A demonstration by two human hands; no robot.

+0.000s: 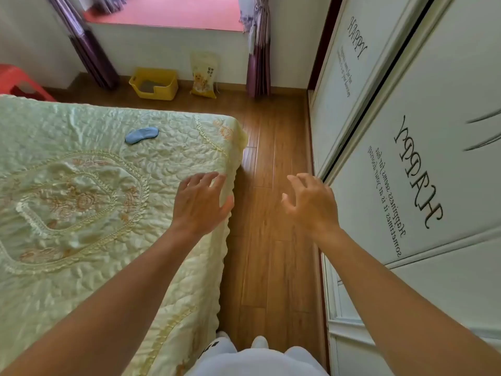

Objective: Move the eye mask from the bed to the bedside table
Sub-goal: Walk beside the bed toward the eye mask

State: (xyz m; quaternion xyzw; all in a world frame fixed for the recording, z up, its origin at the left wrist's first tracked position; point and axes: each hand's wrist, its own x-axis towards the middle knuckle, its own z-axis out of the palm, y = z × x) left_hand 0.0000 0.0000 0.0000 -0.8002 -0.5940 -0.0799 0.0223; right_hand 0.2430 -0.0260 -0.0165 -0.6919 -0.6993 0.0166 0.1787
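A small blue eye mask point(141, 135) lies flat on the pale yellow quilted bed point(81, 213), near its far right corner. My left hand point(200, 202) hovers over the bed's right edge with fingers spread, well short of the mask and holding nothing. Over the wooden floor to the right, my right hand point(311, 204) is held out with fingers apart and curled, also holding nothing. No bedside table is in view.
A narrow strip of wooden floor point(273, 185) runs between the bed and a white wardrobe point(433, 131) with sliding doors on the right. By the far wall stand a yellow plastic bin point(153, 83) and a yellow bag point(204, 76). A red stool point(16, 80) sits at far left.
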